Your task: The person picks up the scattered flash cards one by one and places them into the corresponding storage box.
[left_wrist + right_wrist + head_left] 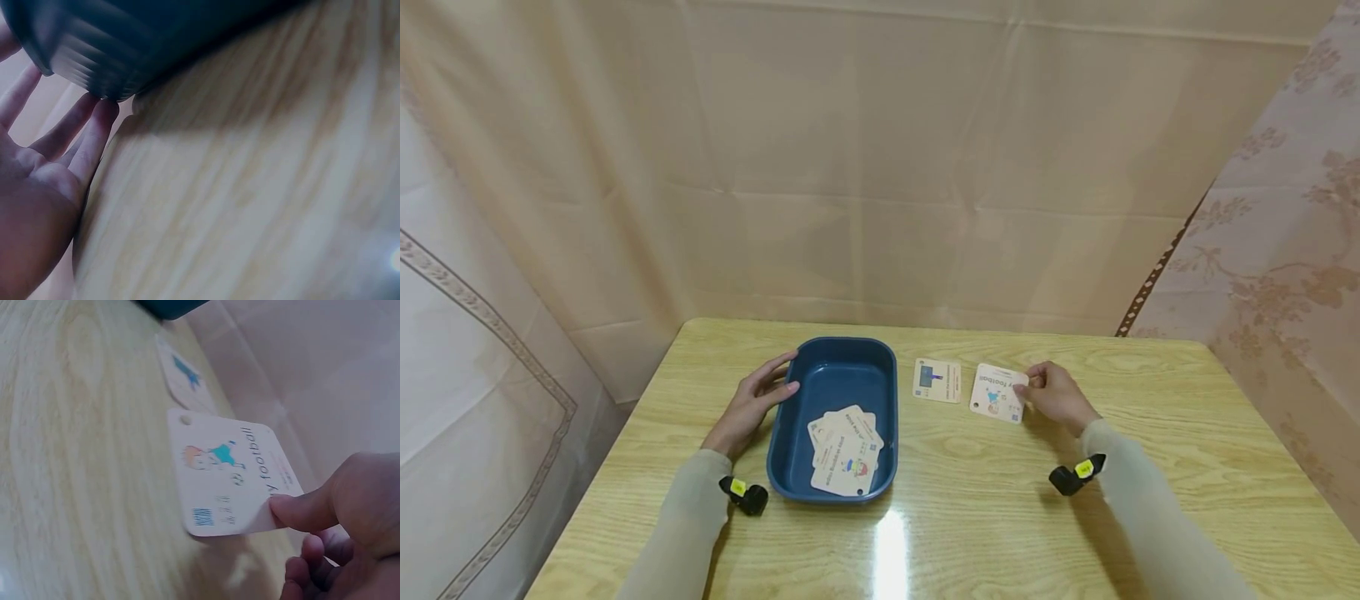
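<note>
My right hand (1055,394) pinches a white flash card (994,393) by one edge, thumb on top. In the right wrist view this flash card (228,469) shows a drawn child, the word "football" and a punched hole in one corner; it looks raised off the table. My left hand (751,407) rests at the left rim of a blue plastic bin (780,454), thumb over the rim. In the left wrist view its fingers (100,125) touch the outside of the bin, fairly straight. Several overlapping cards (848,454) lie inside the bin's near half.
Between the bin and my right hand, another card (937,381) with a blue picture lies on the wooden table (985,517). A beige curtain (880,167) hangs behind the table's back edge. Patterned cloths hang at both sides.
</note>
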`<state>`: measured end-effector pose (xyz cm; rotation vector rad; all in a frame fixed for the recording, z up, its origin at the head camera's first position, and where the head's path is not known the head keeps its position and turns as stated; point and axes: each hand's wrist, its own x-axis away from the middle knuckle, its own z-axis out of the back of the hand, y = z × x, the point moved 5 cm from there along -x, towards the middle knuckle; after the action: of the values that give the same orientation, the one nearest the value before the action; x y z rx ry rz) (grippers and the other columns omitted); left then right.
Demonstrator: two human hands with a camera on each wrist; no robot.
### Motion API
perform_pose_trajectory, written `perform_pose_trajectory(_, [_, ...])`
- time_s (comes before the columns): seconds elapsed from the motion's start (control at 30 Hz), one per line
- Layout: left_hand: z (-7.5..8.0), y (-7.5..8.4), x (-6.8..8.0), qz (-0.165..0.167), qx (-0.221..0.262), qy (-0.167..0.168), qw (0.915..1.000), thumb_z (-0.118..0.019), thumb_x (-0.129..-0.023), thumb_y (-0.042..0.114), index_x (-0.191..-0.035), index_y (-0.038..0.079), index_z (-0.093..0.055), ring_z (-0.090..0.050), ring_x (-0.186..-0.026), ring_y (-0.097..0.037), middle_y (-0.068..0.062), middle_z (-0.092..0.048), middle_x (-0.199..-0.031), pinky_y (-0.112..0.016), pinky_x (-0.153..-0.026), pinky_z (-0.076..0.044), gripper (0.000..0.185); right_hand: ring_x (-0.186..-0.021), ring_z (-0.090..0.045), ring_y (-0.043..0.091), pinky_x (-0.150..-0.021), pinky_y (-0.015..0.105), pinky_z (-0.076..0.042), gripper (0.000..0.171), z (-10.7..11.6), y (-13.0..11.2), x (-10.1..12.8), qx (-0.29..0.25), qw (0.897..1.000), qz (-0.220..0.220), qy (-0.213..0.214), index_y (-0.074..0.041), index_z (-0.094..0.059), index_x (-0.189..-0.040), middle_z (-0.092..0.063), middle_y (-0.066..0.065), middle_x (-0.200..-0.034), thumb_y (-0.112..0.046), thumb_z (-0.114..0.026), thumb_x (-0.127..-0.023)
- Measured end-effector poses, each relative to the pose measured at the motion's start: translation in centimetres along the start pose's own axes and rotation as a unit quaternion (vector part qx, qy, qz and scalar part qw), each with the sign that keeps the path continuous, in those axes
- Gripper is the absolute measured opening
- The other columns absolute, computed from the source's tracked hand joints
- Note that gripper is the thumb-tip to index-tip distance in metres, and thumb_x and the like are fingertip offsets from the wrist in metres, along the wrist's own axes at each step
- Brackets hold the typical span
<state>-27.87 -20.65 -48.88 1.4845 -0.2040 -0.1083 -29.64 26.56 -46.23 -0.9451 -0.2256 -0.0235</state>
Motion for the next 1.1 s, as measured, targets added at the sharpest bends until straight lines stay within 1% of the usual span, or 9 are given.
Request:
perform_pose_trajectory(0.1, [0.0, 0.0, 0.0, 0.0, 0.0, 0.0, 1.0, -0.068, -0.099, 0.028, -0.155, 0.019, -0.043, -0.031, -0.146, -0.038, -0.014, -0.034, -0.161, -0.06, -0.119, -0.021, 0.061, -0.085, -0.043, 0.023, -0.068, 0.03, -0.039, 0.032, 0.5, -0.3, 0.5, 0.005, 1.0, 0.012, -0.012, 0.011, -0.046, -0.122, -0.047, 0.011, -0.095, -0.013, -0.058, -0.104])
perform_pose_trajectory(0.2, [0.0, 0.0, 0.0, 0.0, -0.001, -0.001, 1.0, -0.067, -0.1, 0.028, -0.155, 0.019, -0.043, -0.031, -0.146, -0.039, -0.014, -0.034, -0.161, -0.06, -0.119, -0.021, 0.062, -0.091, -0.045, 0.025, -0.073, 0.033, -0.04, 0.031, 0.9, -0.5, 1.1, 0.006, 1.0, 0.015, -0.026, 0.009, -0.049, -0.119, -0.05, 0.014, -0.102, -0.018, -0.056, -0.105])
perform_pose_trajectory(0.3, [0.0, 0.1, 0.1, -0.001, 0.0, -0.002, 1.0, -0.067, -0.1, 0.028, -0.155, 0.019, -0.042, -0.031, -0.146, -0.039, -0.014, -0.034, -0.161, -0.06, -0.119, -0.022, 0.062, -0.093, -0.045, 0.027, -0.074, 0.034, -0.039, 0.029, 1.1, -0.9, 1.6, 0.001, 0.999, 0.019, -0.042, 0.008, -0.051, -0.116, -0.052, 0.016, -0.104, -0.019, -0.054, -0.106])
perform_pose_trajectory(0.43, [0.0, 0.0, 0.0, -0.002, 0.003, -0.002, 1.0, -0.067, -0.1, 0.027, -0.155, 0.019, -0.043, -0.032, -0.146, -0.038, -0.015, -0.035, -0.16, -0.059, -0.119, -0.022, 0.061, -0.093, -0.047, 0.03, -0.075, 0.035, -0.039, 0.026, 1.3, -1.3, 2.0, 0.0, 0.998, 0.022, -0.05, 0.008, -0.053, -0.113, -0.055, 0.02, -0.104, -0.017, -0.052, -0.107])
perform_pose_trajectory(0.6, [0.0, 0.0, 0.0, -0.003, 0.004, -0.001, 1.0, -0.068, -0.1, 0.027, -0.155, 0.019, -0.043, -0.032, -0.146, -0.038, -0.014, -0.035, -0.16, -0.059, -0.119, -0.023, 0.061, -0.093, -0.047, 0.03, -0.075, 0.036, -0.04, 0.024, 1.3, -1.6, 2.5, -0.005, 0.998, 0.027, -0.051, 0.007, -0.054, -0.113, -0.056, 0.021, -0.104, -0.016, -0.053, -0.107])
perform_pose_trajectory(0.8, [0.0, -0.1, 0.1, -0.003, 0.002, -0.001, 1.0, -0.067, -0.1, 0.027, -0.155, 0.018, -0.043, -0.032, -0.146, -0.038, -0.015, -0.034, -0.161, -0.059, -0.119, -0.022, 0.061, -0.09, -0.048, 0.03, -0.074, 0.037, -0.044, 0.029, 1.2, -2.4, 3.0, -0.012, 0.998, 0.05, -0.043, 0.006, -0.054, -0.112, -0.056, 0.02, -0.101, -0.023, -0.055, -0.107])
perform_pose_trajectory(0.97, [0.0, -0.1, 0.0, -0.001, 0.005, -0.001, 1.0, -0.067, -0.1, 0.029, -0.155, 0.02, -0.043, -0.031, -0.146, -0.037, -0.013, -0.034, -0.161, -0.059, -0.119, -0.022, 0.062, -0.088, -0.047, 0.03, -0.071, 0.035, -0.043, 0.029, 1.1, -3.7, 3.6, -0.019, 0.997, 0.063, -0.033, 0.004, -0.055, -0.11, -0.055, 0.019, -0.098, -0.025, -0.056, -0.106])
perform_pose_trajectory(1.1, [0.0, -0.2, 0.0, 0.001, 0.004, -0.002, 1.0, -0.067, -0.1, 0.029, -0.156, 0.02, -0.042, -0.032, -0.146, -0.037, -0.013, -0.034, -0.161, -0.059, -0.119, -0.022, 0.062, -0.088, -0.048, 0.027, -0.074, 0.033, -0.043, 0.027, 0.6, -5.1, 4.1, -0.03, 0.996, 0.078, -0.031, 0.004, -0.055, -0.11, -0.056, 0.017, -0.1, -0.023, -0.057, -0.106])
